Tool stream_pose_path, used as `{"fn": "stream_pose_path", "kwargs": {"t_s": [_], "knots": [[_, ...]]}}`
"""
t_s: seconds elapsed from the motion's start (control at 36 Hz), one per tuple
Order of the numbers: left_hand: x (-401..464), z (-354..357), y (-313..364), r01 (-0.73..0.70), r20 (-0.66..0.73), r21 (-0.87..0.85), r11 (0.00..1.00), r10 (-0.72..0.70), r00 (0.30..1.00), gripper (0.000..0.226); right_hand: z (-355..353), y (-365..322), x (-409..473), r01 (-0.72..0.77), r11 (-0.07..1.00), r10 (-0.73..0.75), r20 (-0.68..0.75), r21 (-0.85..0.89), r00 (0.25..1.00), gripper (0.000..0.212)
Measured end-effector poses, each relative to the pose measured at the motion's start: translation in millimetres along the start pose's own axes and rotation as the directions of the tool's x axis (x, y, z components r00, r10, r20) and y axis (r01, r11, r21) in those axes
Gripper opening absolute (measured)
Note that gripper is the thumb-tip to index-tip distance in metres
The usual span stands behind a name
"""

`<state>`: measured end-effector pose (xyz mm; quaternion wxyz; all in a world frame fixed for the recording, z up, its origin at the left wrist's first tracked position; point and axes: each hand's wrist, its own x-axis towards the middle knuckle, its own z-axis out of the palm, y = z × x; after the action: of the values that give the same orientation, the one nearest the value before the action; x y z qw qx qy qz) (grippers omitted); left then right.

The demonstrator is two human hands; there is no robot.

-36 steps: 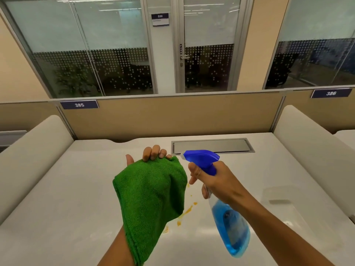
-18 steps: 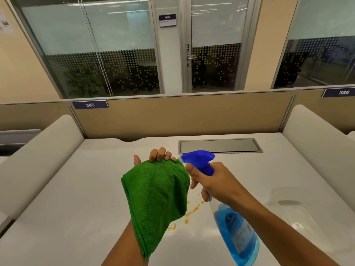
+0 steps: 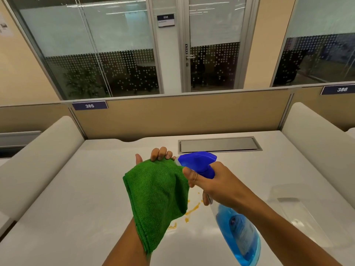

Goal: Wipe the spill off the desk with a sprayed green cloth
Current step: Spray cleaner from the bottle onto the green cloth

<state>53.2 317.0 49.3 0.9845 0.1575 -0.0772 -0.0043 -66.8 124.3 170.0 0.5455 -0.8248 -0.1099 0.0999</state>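
Currently one green cloth [image 3: 156, 196], one spray bottle [image 3: 233, 225], one spill [image 3: 189, 212], two hands. Left hand [image 3: 159, 155] is closed on the cloth's top edge, fingertips curled over it; the cloth hangs folded down over the palm and wrist, fuzzy microfibre with a stitched hem. Right hand [image 3: 217, 187] is wrapped tight around the bottle neck under the blue plastic trigger head, nozzle just beside the cloth. Bottle is clear plastic, tapered, blue liquid inside, tilted down toward the camera. Spill is thin orange streaks and drops on the desk [image 3: 80, 198], below and between both hands, partly hidden by the cloth. Desk is smooth glossy white, with a grey metal cable hatch [image 3: 219, 144] at the back. Tan partition [image 3: 182, 116] with plates 385 and 386, frosted dotted glass walls and a door behind.
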Motion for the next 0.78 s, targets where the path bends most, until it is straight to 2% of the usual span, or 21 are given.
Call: {"fn": "stream_pose_path", "kwargs": {"t_s": [0.06, 0.17, 0.25, 0.31, 0.53, 0.69, 0.78], "knots": [[-6, 5, -4, -0.044, 0.138, 0.099, 0.994, 0.030, 0.990, 0.050, -1, 0, -5, -0.004, 1.000, 0.004, 0.023, -0.012, 1.000, 0.055], [-11, 3, -9, -0.049, 0.220, 0.164, 0.985, 0.012, 0.975, 0.050, -1, 9, -18, -0.022, 0.998, 0.025, 0.043, -0.061, 0.999, 0.067], [-11, 4, -8, -0.076, 0.231, 0.217, 0.973, 0.024, 0.973, 0.051, -4, 20, -25, -0.052, 0.998, 0.053, 0.033, -0.037, 0.998, 0.071], [-11, 6, -8, -0.066, 0.233, 0.227, 0.972, 0.012, 0.972, 0.052, -8, 26, -29, -0.076, 0.997, 0.077, 0.026, -0.022, 0.997, 0.066], [-7, 15, -10, 0.015, 0.234, 0.207, 0.978, -0.064, 0.970, 0.076, -24, 47, -34, -0.204, 0.979, 0.204, -0.105, 0.011, 0.973, 0.065], [-6, 27, -16, 0.074, 0.177, 0.144, 0.987, -0.099, 0.979, 0.072, -28, 55, -29, -0.209, 0.978, 0.210, -0.179, 0.025, 0.961, 0.059], [-7, 28, -20, 0.036, 0.172, 0.201, 0.979, -0.071, 0.982, 0.065, -31, 54, -24, -0.185, 0.980, 0.197, -0.210, 0.073, 0.958, 0.060]]}}
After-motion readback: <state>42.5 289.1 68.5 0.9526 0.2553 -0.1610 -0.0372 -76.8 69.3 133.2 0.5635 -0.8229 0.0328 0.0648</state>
